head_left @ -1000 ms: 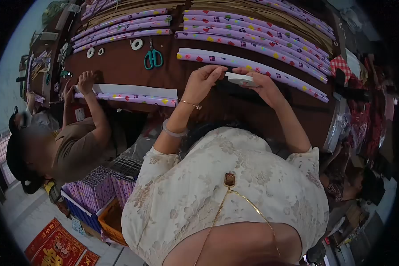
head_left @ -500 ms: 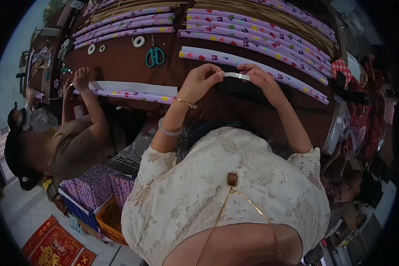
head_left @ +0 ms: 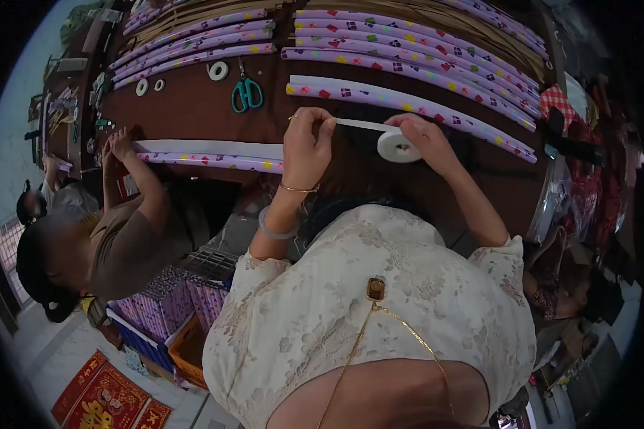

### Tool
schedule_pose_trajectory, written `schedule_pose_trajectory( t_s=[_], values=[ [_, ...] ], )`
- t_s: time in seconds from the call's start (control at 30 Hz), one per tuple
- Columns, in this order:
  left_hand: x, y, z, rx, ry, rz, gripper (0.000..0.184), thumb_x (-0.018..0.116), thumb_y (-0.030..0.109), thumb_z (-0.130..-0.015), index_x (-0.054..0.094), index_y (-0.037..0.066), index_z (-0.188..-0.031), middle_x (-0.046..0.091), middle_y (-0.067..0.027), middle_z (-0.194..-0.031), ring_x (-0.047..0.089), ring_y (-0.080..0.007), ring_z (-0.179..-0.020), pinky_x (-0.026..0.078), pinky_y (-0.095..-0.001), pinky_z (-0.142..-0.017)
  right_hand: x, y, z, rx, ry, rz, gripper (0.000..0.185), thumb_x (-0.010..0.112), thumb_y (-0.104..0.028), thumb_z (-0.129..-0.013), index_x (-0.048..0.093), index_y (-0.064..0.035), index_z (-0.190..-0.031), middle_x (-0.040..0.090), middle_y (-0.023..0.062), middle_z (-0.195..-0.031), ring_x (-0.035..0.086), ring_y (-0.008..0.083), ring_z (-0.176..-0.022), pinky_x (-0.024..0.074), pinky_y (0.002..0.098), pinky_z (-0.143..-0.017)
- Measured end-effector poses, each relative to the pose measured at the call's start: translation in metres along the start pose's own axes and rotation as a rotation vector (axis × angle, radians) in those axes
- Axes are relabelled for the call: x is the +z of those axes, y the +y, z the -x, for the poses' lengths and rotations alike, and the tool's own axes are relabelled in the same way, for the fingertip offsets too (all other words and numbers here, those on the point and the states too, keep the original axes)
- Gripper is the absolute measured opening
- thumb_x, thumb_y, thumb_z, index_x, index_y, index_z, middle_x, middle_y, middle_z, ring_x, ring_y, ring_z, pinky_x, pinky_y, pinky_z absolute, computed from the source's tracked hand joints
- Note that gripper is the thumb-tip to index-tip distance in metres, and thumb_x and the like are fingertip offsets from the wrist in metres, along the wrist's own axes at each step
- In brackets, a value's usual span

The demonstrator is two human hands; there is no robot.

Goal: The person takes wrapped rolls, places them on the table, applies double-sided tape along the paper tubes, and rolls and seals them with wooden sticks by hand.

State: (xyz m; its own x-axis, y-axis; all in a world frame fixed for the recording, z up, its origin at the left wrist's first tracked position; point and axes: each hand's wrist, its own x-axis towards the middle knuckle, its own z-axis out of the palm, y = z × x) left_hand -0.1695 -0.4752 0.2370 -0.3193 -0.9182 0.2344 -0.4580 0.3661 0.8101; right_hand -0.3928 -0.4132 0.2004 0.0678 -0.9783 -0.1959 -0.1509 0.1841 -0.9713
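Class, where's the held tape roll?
In the head view, the tape roll is right of centre, in the right hand, its strip reaching the left hand.

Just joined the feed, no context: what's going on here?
The person's right hand holds a white, ring-shaped tape roll; the left hand pinches the white strip stretched from it. A long purple patterned roll lies beyond on the brown table. Teal-handled scissors lie untouched. At left, a co-worker's hands are by another purple roll.

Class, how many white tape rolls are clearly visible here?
4: one roll in the right hand, a second roll just left of the scissors, and a third roll and smaller fourth roll farther left on the table. Others may be hidden.
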Motion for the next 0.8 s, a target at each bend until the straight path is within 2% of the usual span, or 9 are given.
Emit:
schedule_pose_trajectory(
  t_s=[0.07, 0.13, 0.23, 0.33, 0.4, 0.5, 0.6, 0.73, 0.8],
  values=[
    [-0.006, -0.016, -0.004, -0.022, 0.002, -0.032, 0.010, 0.057, 0.008, -0.078, 0.052, 0.000, -0.080, 0.052, -0.0082, -0.071, 0.048, -0.0171, -0.062, 0.039, -0.0262, -0.058, -0.005, -0.001, 0.006, 0.203, -0.158, -0.198, 0.044, 0.041, -0.041, -0.086, 0.058, -0.0029, -0.100, 0.057, 0.0046, -0.089, 0.051, 0.0115, -0.082, 0.0358, 0.0235, -0.079],
    [-0.011, -0.033, -0.009, -0.083, 0.006, -0.087, 0.013, 0.058, 0.012, -0.078, 0.054, 0.000, -0.080, 0.054, -0.0091, -0.072, 0.051, -0.0182, -0.065, 0.041, -0.0279, -0.059, -0.017, -0.012, 0.005, 0.083, -0.221, -0.105, 0.055, 0.030, -0.044, -0.086, 0.053, 0.0002, -0.108, 0.057, 0.0065, -0.098, 0.052, 0.0118, -0.087, 0.0370, 0.0239, -0.079],
    [-0.013, -0.063, -0.032, -0.243, -0.017, -0.059, 0.015, 0.059, 0.015, -0.076, 0.056, 0.000, -0.078, 0.056, -0.0142, -0.076, 0.055, -0.0294, -0.074, 0.042, -0.0354, -0.063, -0.048, -0.002, -0.015, 0.103, -0.220, -0.135, 0.056, 0.029, -0.044, -0.086, 0.054, 0.0003, -0.109, 0.056, 0.0089, -0.103, 0.052, 0.0140, -0.093, 0.0372, 0.0242, -0.082],
    [-0.005, -0.087, -0.055, -0.236, -0.001, -0.155, 0.017, 0.059, 0.017, -0.075, 0.058, 0.000, -0.078, 0.059, -0.0138, -0.076, 0.056, -0.0292, -0.076, 0.043, -0.0363, -0.065, -0.075, 0.030, -0.029, 0.336, -0.043, -0.436, 0.054, 0.040, -0.047, -0.083, 0.053, -0.0022, -0.110, 0.054, 0.0048, -0.102, 0.049, 0.0147, -0.092, 0.0357, 0.0277, -0.084],
    [0.004, -0.115, -0.072, -0.281, -0.034, -0.184, 0.017, 0.060, 0.020, -0.074, 0.060, 0.003, -0.078, 0.060, -0.0128, -0.077, 0.056, -0.0292, -0.078, 0.044, -0.0367, -0.066, -0.082, 0.042, -0.045, 0.290, -0.136, -0.458, 0.051, 0.045, -0.045, -0.081, 0.053, -0.0026, -0.108, 0.053, 0.0041, -0.100, 0.048, 0.0158, -0.092, 0.0346, 0.0286, -0.085],
    [0.012, -0.146, -0.087, -0.351, -0.075, -0.315, 0.017, 0.061, 0.024, -0.072, 0.063, 0.009, -0.078, 0.062, -0.0106, -0.078, 0.057, -0.0290, -0.079, 0.045, -0.0380, -0.067, -0.069, 0.026, -0.059, 0.400, 0.029, -0.012, 0.041, 0.050, -0.042, -0.080, 0.056, -0.0066, -0.101, 0.053, 0.0036, -0.093, 0.047, 0.0131, -0.087, 0.0336, 0.0271, -0.079],
    [0.016, -0.160, -0.089, -0.395, -0.098, -0.449, 0.016, 0.062, 0.030, -0.069, 0.065, 0.016, -0.076, 0.063, -0.0077, -0.078, 0.058, -0.0283, -0.079, 0.045, -0.0410, -0.068, -0.073, 0.040, -0.069, 0.344, -0.222, 0.062, 0.036, 0.051, -0.041, -0.079, 0.059, -0.0077, -0.091, 0.053, 0.0035, -0.088, 0.047, 0.0129, -0.085, 0.0343, 0.0257, -0.076],
    [0.013, -0.158, -0.082, -0.481, -0.165, -0.489, 0.017, 0.061, 0.030, -0.069, 0.066, 0.015, -0.075, 0.063, -0.0088, -0.078, 0.058, -0.0289, -0.079, 0.045, -0.0400, -0.068, -0.052, 0.046, -0.054, 0.311, -0.115, 0.288, 0.038, 0.057, -0.041, -0.076, 0.059, -0.0039, -0.084, 0.054, 0.0056, -0.088, 0.050, 0.0149, -0.080, 0.0379, 0.0258, -0.071],
    [0.012, -0.159, -0.081, -0.521, -0.202, -0.524, 0.017, 0.061, 0.030, -0.069, 0.066, 0.016, -0.076, 0.063, -0.0094, -0.079, 0.059, -0.0292, -0.079, 0.046, -0.0394, -0.068, -0.044, 0.039, -0.047, 0.304, -0.057, 0.326, 0.036, 0.058, -0.037, -0.077, 0.056, -0.0009, -0.079, 0.055, 0.0082, -0.096, 0.050, 0.0159, -0.088, 0.0375, 0.0264, -0.078]
  ],
)
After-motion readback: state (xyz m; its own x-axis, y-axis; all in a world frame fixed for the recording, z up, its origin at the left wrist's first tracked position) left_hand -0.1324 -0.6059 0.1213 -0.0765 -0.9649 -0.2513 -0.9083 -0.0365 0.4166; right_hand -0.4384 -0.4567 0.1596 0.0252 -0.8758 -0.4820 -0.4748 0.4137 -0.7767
